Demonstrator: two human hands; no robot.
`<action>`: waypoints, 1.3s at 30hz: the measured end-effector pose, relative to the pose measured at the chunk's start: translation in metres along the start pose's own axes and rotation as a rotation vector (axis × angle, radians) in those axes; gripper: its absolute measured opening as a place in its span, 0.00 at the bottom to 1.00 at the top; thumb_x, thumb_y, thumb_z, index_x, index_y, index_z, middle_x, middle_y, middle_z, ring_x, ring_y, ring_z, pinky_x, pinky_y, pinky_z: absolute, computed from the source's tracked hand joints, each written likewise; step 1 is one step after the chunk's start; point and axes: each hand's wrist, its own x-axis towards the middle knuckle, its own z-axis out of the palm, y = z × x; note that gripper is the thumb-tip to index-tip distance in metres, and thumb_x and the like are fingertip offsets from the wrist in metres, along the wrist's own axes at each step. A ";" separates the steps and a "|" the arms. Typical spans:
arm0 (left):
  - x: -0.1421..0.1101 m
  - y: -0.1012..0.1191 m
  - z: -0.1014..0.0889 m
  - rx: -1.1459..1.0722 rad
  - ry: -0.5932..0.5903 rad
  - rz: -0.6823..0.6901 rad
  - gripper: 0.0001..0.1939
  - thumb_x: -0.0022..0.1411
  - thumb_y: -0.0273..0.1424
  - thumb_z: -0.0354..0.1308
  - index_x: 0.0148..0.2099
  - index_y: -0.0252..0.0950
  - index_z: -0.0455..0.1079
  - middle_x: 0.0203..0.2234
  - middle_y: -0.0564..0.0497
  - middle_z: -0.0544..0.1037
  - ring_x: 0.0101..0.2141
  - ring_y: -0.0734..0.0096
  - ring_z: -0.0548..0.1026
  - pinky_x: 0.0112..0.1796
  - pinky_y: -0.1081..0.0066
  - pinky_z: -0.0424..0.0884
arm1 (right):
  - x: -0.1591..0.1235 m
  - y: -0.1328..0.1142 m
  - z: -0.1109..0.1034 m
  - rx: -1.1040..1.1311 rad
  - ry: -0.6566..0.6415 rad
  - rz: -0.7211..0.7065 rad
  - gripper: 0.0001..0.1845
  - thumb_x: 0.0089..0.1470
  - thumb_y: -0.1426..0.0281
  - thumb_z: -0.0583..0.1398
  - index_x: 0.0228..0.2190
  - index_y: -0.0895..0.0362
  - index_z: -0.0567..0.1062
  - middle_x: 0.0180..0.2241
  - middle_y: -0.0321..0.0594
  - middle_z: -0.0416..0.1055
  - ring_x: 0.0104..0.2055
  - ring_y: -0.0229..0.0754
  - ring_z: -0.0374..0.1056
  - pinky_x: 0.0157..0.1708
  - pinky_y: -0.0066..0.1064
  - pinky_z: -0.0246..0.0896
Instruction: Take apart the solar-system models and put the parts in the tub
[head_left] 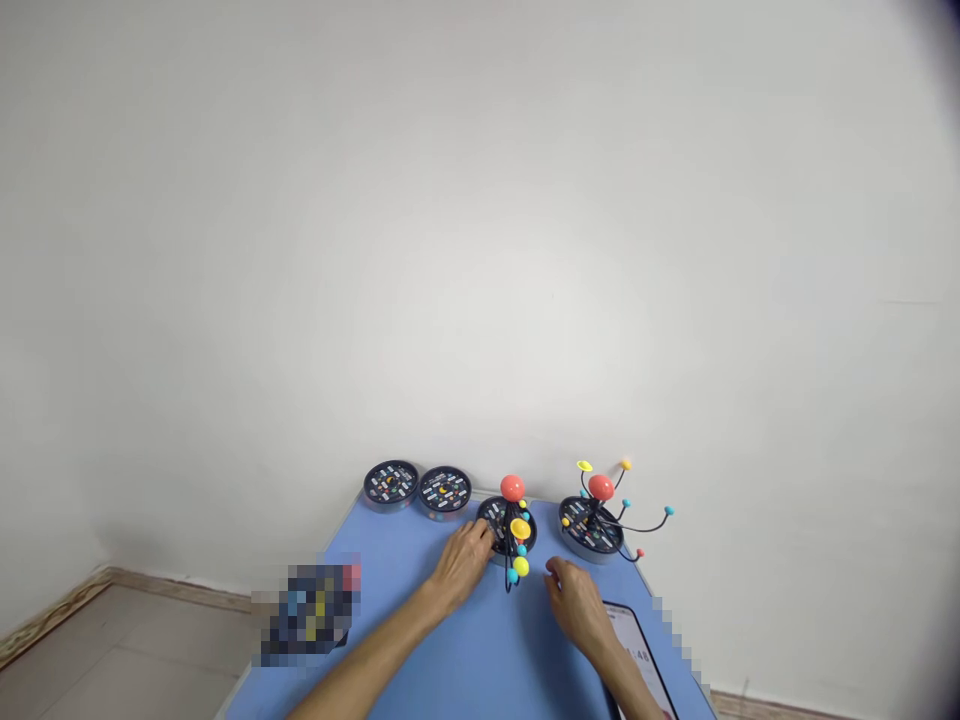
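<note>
In the head view, a solar system model (pixel 512 488) with a red ball on top stands on a round dark base, its planet arms bunched together at the front. My left hand (pixel 463 562) has its fingers closed on the left rim of that base. My right hand (pixel 577 600) is just to the right and in front of the model, apart from it, with fingers loosely bent and nothing visible in them. A second solar system model (pixel 601 487) stands to the right, its arms fanned out with small coloured planets at their ends.
Two round tins (pixel 391 482) with dark printed tops sit at the back left of the blue table (pixel 480 660). A phone (pixel 641 655) showing large digits lies under my right forearm. A pixelated dark item (pixel 311 610) is at the left edge. A white wall rises behind.
</note>
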 end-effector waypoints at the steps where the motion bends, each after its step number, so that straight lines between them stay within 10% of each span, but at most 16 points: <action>1: -0.006 0.001 -0.002 0.003 0.000 -0.001 0.11 0.68 0.23 0.49 0.48 0.36 0.70 0.46 0.46 0.75 0.46 0.60 0.74 0.46 0.62 0.70 | -0.002 0.000 0.002 0.010 0.005 -0.012 0.16 0.59 0.78 0.50 0.39 0.60 0.77 0.39 0.48 0.77 0.43 0.46 0.73 0.38 0.29 0.55; 15: -0.071 0.032 -0.018 0.063 0.036 -0.089 0.08 0.66 0.24 0.54 0.43 0.38 0.73 0.42 0.47 0.75 0.43 0.60 0.75 0.43 0.61 0.72 | -0.013 -0.003 -0.001 0.619 -0.108 0.067 0.18 0.48 0.68 0.50 0.36 0.59 0.75 0.30 0.42 0.76 0.26 0.43 0.72 0.25 0.30 0.62; 30: -0.126 0.053 0.009 0.007 0.193 -0.089 0.11 0.66 0.25 0.54 0.48 0.41 0.71 0.40 0.48 0.76 0.38 0.62 0.77 0.38 0.64 0.76 | -0.012 -0.029 -0.004 0.788 -0.368 -0.009 0.15 0.36 0.67 0.53 0.29 0.57 0.73 0.16 0.30 0.64 0.20 0.37 0.62 0.21 0.27 0.55; 39: -0.139 0.042 0.006 -0.242 0.457 -0.177 0.16 0.70 0.30 0.44 0.53 0.41 0.70 0.47 0.43 0.75 0.47 0.61 0.76 0.48 0.60 0.74 | 0.007 -0.030 -0.001 0.921 -0.495 0.043 0.13 0.38 0.67 0.56 0.29 0.57 0.74 0.17 0.29 0.66 0.22 0.37 0.65 0.25 0.28 0.61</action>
